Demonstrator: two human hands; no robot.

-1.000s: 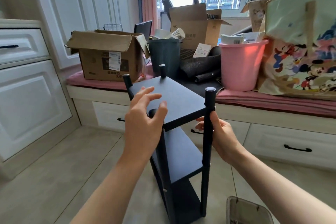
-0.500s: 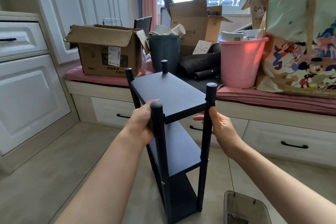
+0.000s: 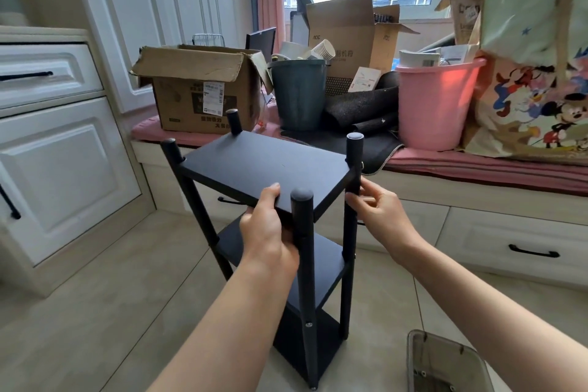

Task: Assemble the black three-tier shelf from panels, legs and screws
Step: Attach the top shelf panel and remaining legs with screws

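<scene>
The black three-tier shelf (image 3: 270, 165) stands upright on the tiled floor in front of me, its round legs rising above the top panel. My left hand (image 3: 270, 229) grips the near edge of the top panel beside the near leg (image 3: 302, 232), thumb on top. My right hand (image 3: 378, 216) pinches the right leg (image 3: 353, 169) just below the top panel. A screw head (image 3: 308, 324) shows low on the near leg. The two lower panels are partly hidden by my left arm.
A clear plastic tray (image 3: 445, 363) lies on the floor at lower right. Behind the shelf runs a window seat with a cardboard box (image 3: 203, 89), a dark bin (image 3: 299, 92), a pink bucket (image 3: 436, 102) and a cartoon bag (image 3: 537, 73). White cabinets (image 3: 57, 149) stand at left.
My left hand dropped from hovering over the top panel to gripping its near edge. The shelf has turned a little, and my right hand now pinches the right leg higher up.
</scene>
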